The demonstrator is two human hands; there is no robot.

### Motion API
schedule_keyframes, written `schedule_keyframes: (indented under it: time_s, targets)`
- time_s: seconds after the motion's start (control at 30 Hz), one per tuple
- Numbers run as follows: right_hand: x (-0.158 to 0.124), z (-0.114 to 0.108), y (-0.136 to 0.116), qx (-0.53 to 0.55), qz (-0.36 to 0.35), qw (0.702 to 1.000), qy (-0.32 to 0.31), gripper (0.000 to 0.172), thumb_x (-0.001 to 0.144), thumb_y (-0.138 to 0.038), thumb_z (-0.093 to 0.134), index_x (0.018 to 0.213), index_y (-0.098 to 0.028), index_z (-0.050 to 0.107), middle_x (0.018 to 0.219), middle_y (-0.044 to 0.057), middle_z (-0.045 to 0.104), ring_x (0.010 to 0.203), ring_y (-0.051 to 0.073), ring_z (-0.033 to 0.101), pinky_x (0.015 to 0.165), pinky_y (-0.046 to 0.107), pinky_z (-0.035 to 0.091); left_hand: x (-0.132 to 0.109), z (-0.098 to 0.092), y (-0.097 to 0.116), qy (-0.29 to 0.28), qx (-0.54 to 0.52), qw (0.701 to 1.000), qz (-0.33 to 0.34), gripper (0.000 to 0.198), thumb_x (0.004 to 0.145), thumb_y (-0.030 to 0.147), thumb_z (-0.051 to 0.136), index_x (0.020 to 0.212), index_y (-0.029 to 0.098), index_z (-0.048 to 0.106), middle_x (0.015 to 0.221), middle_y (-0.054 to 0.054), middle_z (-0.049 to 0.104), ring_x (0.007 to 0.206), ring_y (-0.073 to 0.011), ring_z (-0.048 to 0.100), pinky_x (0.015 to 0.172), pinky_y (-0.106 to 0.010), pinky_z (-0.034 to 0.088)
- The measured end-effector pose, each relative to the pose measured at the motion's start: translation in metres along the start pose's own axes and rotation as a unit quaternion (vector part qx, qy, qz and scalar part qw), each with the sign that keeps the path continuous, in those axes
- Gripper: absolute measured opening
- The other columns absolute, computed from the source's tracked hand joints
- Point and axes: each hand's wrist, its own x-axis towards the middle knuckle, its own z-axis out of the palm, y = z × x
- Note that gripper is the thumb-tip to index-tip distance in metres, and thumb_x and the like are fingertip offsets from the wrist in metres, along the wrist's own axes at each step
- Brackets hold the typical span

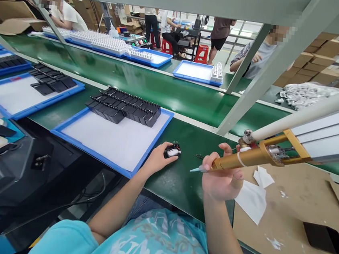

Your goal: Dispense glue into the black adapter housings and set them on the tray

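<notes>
My left hand (157,158) rests on the green bench and pinches a small black part with a white face (172,151) just right of a blue tray (105,158). My right hand (223,177) is wrapped round a gold-coloured dispensing pen (246,157) whose pale tip (194,169) points left, a short way from the black part and not touching it. A white hose (307,111) runs from the pen's back end up to the right. The blue tray has a white floor and several black parts (123,106) stacked in rows at its far end.
A second blue tray (23,105) with black parts lies to the left, beside a black machine (10,167). Brown cardboard (294,205) with white paper scraps (254,196) covers the bench at right. Grey frame posts (243,82) rise ahead. Other people sit across the green conveyor (161,89).
</notes>
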Motion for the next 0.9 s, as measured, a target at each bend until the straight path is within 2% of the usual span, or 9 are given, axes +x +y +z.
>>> schedule_keyframes:
  time_s: [0.1,0.2,0.3,0.4,0.5,0.6,0.7,0.8,0.9]
  targets:
    - [-0.001,-0.007,-0.002,-0.008,0.000,1.000,0.000,0.034,0.079,-0.051,0.055,0.106,-0.032,0.052,0.108,0.000,0.053,0.048,0.009,0.053,0.042,0.028,0.036,0.012,0.004,-0.005,0.006,-0.071,0.997,-0.026,0.059,0.078,0.046,0.070,0.129,0.022,0.051,0.131,-0.012,0.059,0.121,-0.0268,0.056,0.101,-0.042,0.046]
    - [-0.002,-0.012,-0.002,-0.010,-0.002,1.000,-0.006,0.032,0.080,-0.050,0.054,0.105,-0.031,0.051,0.108,0.000,0.052,0.049,0.009,0.054,0.042,0.028,0.036,0.026,0.006,-0.004,-0.014,-0.126,0.991,-0.032,0.054,0.081,0.043,0.067,0.128,0.023,0.052,0.136,-0.011,0.056,0.129,-0.0255,0.051,0.109,-0.044,0.040]
    - [-0.003,-0.015,-0.001,-0.016,-0.002,1.000,-0.002,0.032,0.080,-0.051,0.054,0.105,-0.031,0.050,0.108,0.001,0.052,0.049,0.009,0.054,0.043,0.028,0.037,0.035,0.007,0.001,-0.042,-0.154,0.987,-0.006,0.035,0.082,0.036,0.063,0.115,0.023,0.061,0.128,-0.008,0.062,0.123,-0.0227,0.056,0.109,-0.043,0.041]
    - [-0.004,-0.016,-0.002,-0.017,0.002,1.000,-0.001,0.033,0.080,-0.050,0.053,0.107,-0.031,0.049,0.107,0.001,0.052,0.049,0.009,0.053,0.044,0.029,0.038,0.034,0.009,0.004,-0.047,-0.174,0.983,0.013,0.026,0.085,0.029,0.054,0.110,0.020,0.059,0.111,-0.007,0.070,0.108,-0.0195,0.064,0.099,-0.039,0.049]
    - [-0.005,-0.017,-0.003,-0.013,0.003,1.000,-0.001,0.033,0.080,-0.049,0.053,0.108,-0.032,0.049,0.107,0.001,0.053,0.049,0.009,0.053,0.045,0.029,0.038,0.031,0.010,0.004,-0.021,-0.130,0.990,0.041,0.025,0.085,0.021,0.046,0.107,0.019,0.056,0.095,-0.004,0.072,0.093,-0.0159,0.066,0.091,-0.035,0.051]
    - [-0.006,-0.018,-0.003,-0.005,0.006,1.000,-0.001,0.033,0.080,-0.048,0.053,0.108,-0.031,0.050,0.108,0.001,0.053,0.050,0.009,0.055,0.047,0.030,0.039,0.028,0.008,0.005,-0.010,-0.079,0.993,0.084,0.029,0.082,0.013,0.042,0.107,0.019,0.056,0.094,-0.002,0.071,0.091,-0.0148,0.065,0.091,-0.034,0.050]
    - [-0.006,-0.018,-0.003,-0.002,0.005,1.000,-0.006,0.031,0.081,-0.048,0.054,0.107,-0.031,0.050,0.109,0.001,0.053,0.051,0.010,0.056,0.046,0.030,0.039,0.023,0.002,0.014,-0.005,-0.011,0.993,0.120,0.041,0.082,0.010,0.042,0.120,0.020,0.055,0.106,-0.004,0.069,0.104,-0.0167,0.061,0.098,-0.036,0.047]
    - [-0.006,-0.018,-0.002,-0.009,0.004,1.000,-0.008,0.031,0.081,-0.050,0.054,0.107,-0.032,0.050,0.107,0.000,0.054,0.050,0.010,0.056,0.045,0.029,0.039,0.013,-0.006,0.026,-0.014,0.078,0.987,0.140,0.053,0.089,0.014,0.041,0.141,0.024,0.042,0.126,-0.005,0.061,0.114,-0.0186,0.053,0.105,-0.041,0.042]
    - [-0.006,-0.019,-0.002,-0.008,0.000,1.000,-0.008,0.032,0.081,-0.050,0.055,0.107,-0.033,0.049,0.107,0.001,0.055,0.050,0.010,0.056,0.045,0.030,0.040,0.005,-0.013,0.033,-0.040,0.141,0.977,0.156,0.051,0.097,0.021,0.037,0.148,0.024,0.033,0.132,-0.006,0.058,0.115,-0.0197,0.051,0.105,-0.042,0.041]
